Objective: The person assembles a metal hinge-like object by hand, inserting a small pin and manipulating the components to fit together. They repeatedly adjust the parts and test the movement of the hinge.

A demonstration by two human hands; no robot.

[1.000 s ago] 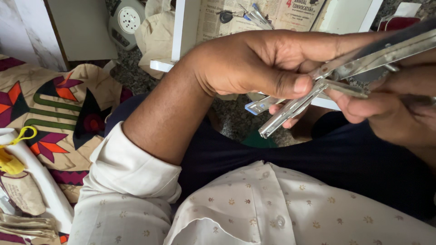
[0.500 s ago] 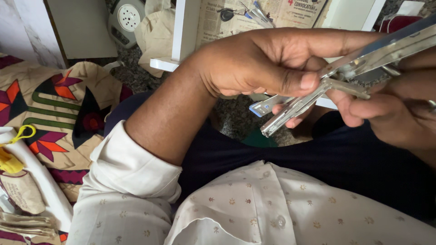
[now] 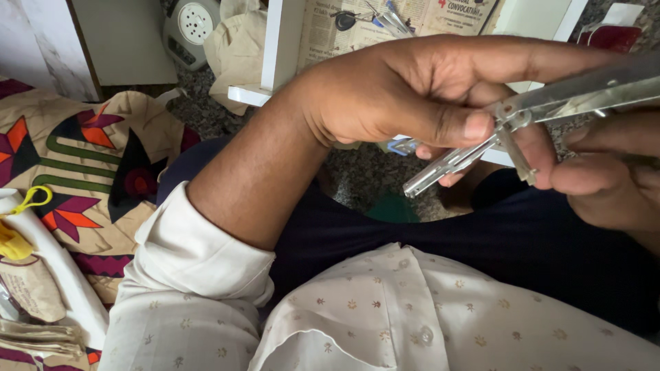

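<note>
Head view: the left hand [image 3: 405, 89] reaches across the lap, its thumb and fingers pinched tight on an open metal stapler [image 3: 522, 113]. The right hand [image 3: 605, 172] curls its fingers around the stapler from below. The stapler is up in the air over the dark lap. Behind it is a white shelf [image 3: 278, 48] with newspaper [image 3: 344, 34] and keys [image 3: 344, 19]. A patterned cloth [image 3: 89, 158] lies at the left.

Cream floral-dotted shirt [image 3: 412, 316], silver metal tool [image 3: 550, 103], red-and-green patterned cloth [image 3: 89, 151].
</note>
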